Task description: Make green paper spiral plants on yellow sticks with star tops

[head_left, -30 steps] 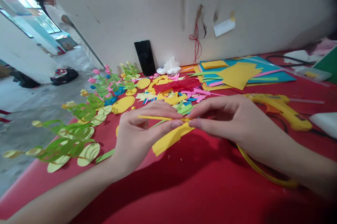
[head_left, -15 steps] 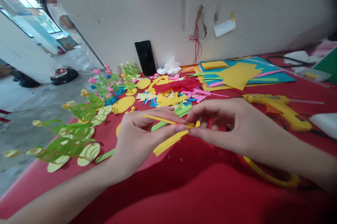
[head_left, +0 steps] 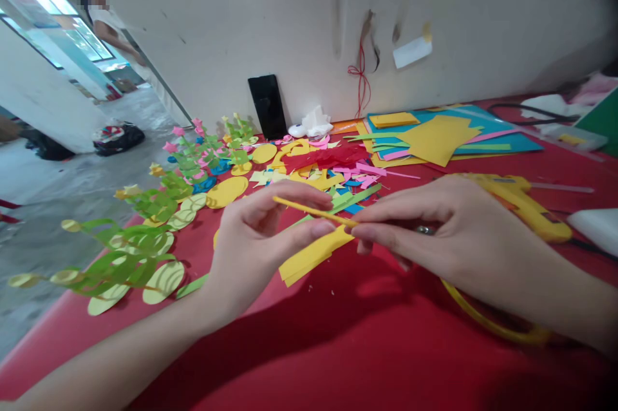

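A narrow yellow paper strip (head_left: 304,207) is held up in front of me between both hands. My right hand (head_left: 429,224) pinches its right end between thumb and fingertips. My left hand (head_left: 261,237) is curled around the strip's left part, thumb on the near side and fingers behind. Just below lie flat yellow paper strips (head_left: 309,259) on the red tabletop (head_left: 338,346). Light green strips (head_left: 357,200) show behind my fingers. Under my right wrist sits a yellow ring-shaped item (head_left: 487,317), partly hidden.
Green paper plants (head_left: 125,263) on oval bases line the left edge. Coloured scraps (head_left: 313,166) heap at the back, near a black phone (head_left: 268,107) against the wall. A yellow glue gun (head_left: 526,205) and blue sheets (head_left: 512,134) are right. A person (head_left: 109,28) stands far left.
My right hand has shifted slightly and closed its fingers more at the strip's end. The left thumb and fingers have spread a little, and the strip has moved slightly right and up.
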`<state>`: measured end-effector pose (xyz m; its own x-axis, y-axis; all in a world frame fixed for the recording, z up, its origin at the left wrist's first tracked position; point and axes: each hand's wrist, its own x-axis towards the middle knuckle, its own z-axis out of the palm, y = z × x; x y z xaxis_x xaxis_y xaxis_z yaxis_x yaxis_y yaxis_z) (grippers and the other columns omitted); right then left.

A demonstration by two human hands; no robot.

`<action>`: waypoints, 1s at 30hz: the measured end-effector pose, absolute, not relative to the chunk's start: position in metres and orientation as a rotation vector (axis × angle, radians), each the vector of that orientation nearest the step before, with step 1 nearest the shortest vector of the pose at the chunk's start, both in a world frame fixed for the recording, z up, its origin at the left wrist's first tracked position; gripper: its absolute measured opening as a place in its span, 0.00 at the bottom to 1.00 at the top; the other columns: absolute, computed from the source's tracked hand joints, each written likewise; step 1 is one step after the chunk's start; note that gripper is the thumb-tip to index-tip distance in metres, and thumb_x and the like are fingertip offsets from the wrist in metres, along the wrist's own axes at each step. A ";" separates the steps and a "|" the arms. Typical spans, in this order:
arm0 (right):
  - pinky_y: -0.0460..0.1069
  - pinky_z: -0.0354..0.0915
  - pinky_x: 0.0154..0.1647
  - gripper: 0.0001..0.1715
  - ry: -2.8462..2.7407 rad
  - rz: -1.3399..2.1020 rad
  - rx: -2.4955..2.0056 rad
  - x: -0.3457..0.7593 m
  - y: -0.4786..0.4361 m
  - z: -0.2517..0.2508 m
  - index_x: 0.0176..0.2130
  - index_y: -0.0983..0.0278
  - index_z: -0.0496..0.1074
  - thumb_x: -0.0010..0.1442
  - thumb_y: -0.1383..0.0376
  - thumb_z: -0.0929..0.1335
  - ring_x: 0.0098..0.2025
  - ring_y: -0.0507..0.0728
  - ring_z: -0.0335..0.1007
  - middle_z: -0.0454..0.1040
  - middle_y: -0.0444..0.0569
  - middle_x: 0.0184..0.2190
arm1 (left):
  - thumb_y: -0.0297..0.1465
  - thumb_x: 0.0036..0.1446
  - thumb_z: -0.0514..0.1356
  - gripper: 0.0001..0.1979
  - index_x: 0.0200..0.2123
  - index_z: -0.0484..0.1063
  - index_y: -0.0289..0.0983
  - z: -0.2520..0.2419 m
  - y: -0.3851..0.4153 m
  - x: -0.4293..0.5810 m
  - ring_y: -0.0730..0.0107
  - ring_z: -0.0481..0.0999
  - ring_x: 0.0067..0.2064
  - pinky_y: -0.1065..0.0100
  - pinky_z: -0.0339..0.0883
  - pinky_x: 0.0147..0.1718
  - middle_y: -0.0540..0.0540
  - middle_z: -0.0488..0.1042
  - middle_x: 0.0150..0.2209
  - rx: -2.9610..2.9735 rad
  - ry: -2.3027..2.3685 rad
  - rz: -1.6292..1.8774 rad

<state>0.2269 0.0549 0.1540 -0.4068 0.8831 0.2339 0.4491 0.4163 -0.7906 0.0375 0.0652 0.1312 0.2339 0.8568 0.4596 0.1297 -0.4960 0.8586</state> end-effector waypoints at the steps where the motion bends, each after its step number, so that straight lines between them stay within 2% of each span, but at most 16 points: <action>1: 0.38 0.59 0.19 0.08 -2.000 0.874 -1.154 0.227 0.055 0.156 0.26 0.62 0.76 0.54 0.66 0.67 0.21 0.45 0.66 0.75 0.39 0.20 | 0.30 0.49 0.64 0.03 0.31 0.75 0.42 0.131 0.066 0.037 0.75 0.73 0.36 0.77 0.68 0.36 0.54 0.76 0.31 1.768 0.912 1.352; 3: 0.38 0.57 0.17 0.09 -1.971 0.916 -1.195 0.226 0.056 0.158 0.23 0.63 0.75 0.53 0.66 0.67 0.18 0.44 0.63 0.73 0.39 0.17 | 0.30 0.50 0.63 0.01 0.29 0.75 0.41 0.131 0.066 0.036 0.76 0.73 0.35 0.78 0.68 0.36 0.54 0.74 0.30 1.706 0.933 1.412; 7: 0.39 0.52 0.12 0.11 -1.920 1.043 -1.227 0.226 0.058 0.159 0.21 0.64 0.73 0.53 0.63 0.68 0.13 0.43 0.56 0.66 0.39 0.11 | 0.29 0.51 0.63 0.02 0.28 0.76 0.42 0.132 0.067 0.035 0.77 0.74 0.34 0.79 0.69 0.33 0.54 0.76 0.30 1.637 0.958 1.404; 11: 0.40 0.53 0.12 0.13 -1.901 1.204 -1.219 0.230 0.060 0.161 0.22 0.64 0.73 0.53 0.60 0.67 0.12 0.45 0.57 0.65 0.40 0.10 | 0.29 0.51 0.62 0.04 0.29 0.77 0.45 0.136 0.067 0.034 0.76 0.75 0.34 0.79 0.69 0.34 0.55 0.77 0.31 1.582 0.938 1.354; 15: 0.40 0.56 0.14 0.12 -1.896 1.367 -1.179 0.235 0.063 0.162 0.21 0.64 0.73 0.53 0.62 0.67 0.12 0.45 0.57 0.65 0.40 0.09 | 0.30 0.51 0.62 0.05 0.30 0.77 0.46 0.138 0.067 0.032 0.73 0.75 0.35 0.77 0.71 0.32 0.54 0.78 0.32 1.590 0.924 1.342; 19: 0.38 0.55 0.13 0.11 -1.820 1.620 -1.111 0.242 0.068 0.162 0.22 0.64 0.74 0.53 0.64 0.68 0.12 0.43 0.56 0.69 0.41 0.13 | 0.30 0.52 0.62 0.05 0.31 0.77 0.46 0.137 0.068 0.031 0.75 0.74 0.34 0.79 0.70 0.31 0.54 0.77 0.31 1.616 0.880 1.309; 23: 0.37 0.54 0.13 0.09 -1.701 1.872 -1.014 0.248 0.071 0.159 0.27 0.62 0.75 0.55 0.64 0.66 0.13 0.42 0.57 0.75 0.42 0.21 | 0.29 0.54 0.60 0.07 0.33 0.77 0.48 0.138 0.069 0.030 0.76 0.74 0.36 0.81 0.69 0.34 0.56 0.77 0.33 1.600 0.803 1.270; 25: 0.37 0.53 0.12 0.09 -1.666 1.938 -1.004 0.250 0.073 0.157 0.29 0.62 0.75 0.56 0.64 0.65 0.13 0.41 0.57 0.75 0.42 0.21 | 0.29 0.54 0.60 0.07 0.33 0.77 0.48 0.139 0.069 0.030 0.74 0.75 0.37 0.79 0.70 0.36 0.55 0.78 0.33 1.597 0.799 1.267; 30: 0.38 0.54 0.11 0.12 -1.687 1.954 -1.042 0.252 0.076 0.159 0.24 0.64 0.73 0.55 0.62 0.66 0.12 0.42 0.56 0.74 0.43 0.20 | 0.29 0.53 0.61 0.07 0.32 0.78 0.48 0.139 0.069 0.031 0.72 0.75 0.39 0.76 0.71 0.39 0.55 0.77 0.34 1.646 0.774 1.295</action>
